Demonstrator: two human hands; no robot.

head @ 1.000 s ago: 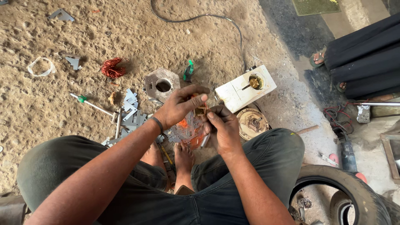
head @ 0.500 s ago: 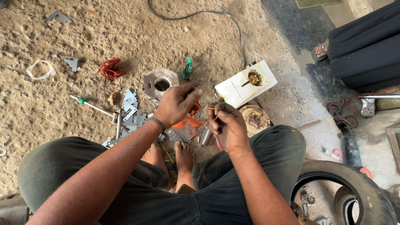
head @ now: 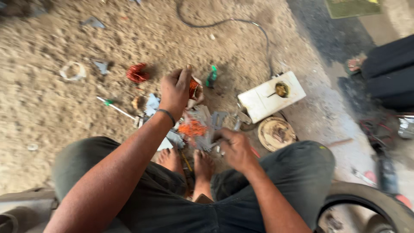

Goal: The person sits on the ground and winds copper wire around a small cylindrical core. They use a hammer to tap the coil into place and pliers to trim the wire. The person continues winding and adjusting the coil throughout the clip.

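A copper-wound coil, orange-red and set in a pale round housing, sits on the sandy ground just beyond the person's bare feet, and the left hand now lies over it with the fingers curled down around its near side, apparently gripping it, though the blur keeps the grip from being sure. Half a second ago both hands met close together over the small parts in front of the feet; they have since parted, the left reaching forward to the coil and the right hand dropping back toward the knee. The right hand rests on the scatter of grey metal pieces, fingers bent around something small; what it pinches cannot be made out. This suggests the fine two-handed work has paused and the coil is being taken up or steadied. A loose tuft of orange wire lies between the hands. Further out are a white box with a small pot on it, a round rusty disc, a green-handled tool, and a second red wire bundle on the sand.
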